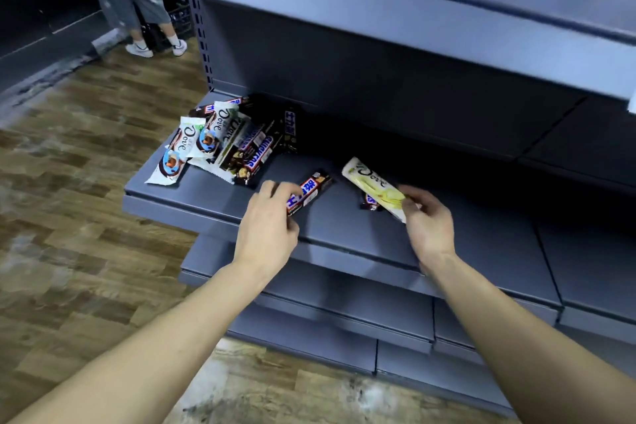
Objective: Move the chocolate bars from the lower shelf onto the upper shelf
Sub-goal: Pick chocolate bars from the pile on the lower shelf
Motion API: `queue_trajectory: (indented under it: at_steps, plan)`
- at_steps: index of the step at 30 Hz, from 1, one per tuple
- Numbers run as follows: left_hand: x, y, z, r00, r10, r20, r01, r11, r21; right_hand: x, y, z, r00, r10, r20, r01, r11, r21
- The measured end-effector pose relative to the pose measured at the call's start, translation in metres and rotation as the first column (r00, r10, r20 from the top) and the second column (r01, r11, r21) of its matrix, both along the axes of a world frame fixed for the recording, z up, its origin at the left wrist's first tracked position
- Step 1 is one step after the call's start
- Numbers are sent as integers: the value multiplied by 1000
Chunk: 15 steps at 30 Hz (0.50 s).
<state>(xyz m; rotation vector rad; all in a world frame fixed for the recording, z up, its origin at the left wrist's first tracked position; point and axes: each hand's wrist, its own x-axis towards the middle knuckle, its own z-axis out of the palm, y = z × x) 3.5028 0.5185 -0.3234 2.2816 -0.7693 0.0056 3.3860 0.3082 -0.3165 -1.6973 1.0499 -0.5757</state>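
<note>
A dark Snickers bar (308,194) is clamped in the grip of the left hand (268,227), just above the lower shelf (344,231). A pale Dove bar (375,188) is pinched by its near end in the grip of the right hand (428,217), with another dark bar (370,204) apparently caught beneath it. The remaining pile of bars (223,141) is left at the lower shelf's far-left corner. Both bars should probably be lifted clear of the upper shelf (413,10) lip before being set down flat.
</note>
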Motion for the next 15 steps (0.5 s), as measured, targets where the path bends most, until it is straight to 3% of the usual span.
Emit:
queue_trajectory:
  at_steps: [9, 11, 15]
  plan:
    - [-2, -13, -1, 988, -116, -104, 108, 991, -83, -24, -19, -2, 994, -101, 36, 98, 992, 77]
    - [-2, -18, 0, 988, -119, -98, 119, 993, -13, -26, -16, -1, 996, -86, 26, 84, 996, 40]
    - [2, -36, 10, 998, -57, 11, 51, 951, 304, -25, -10, -2, 998, -54, -12, 54, 999, 2]
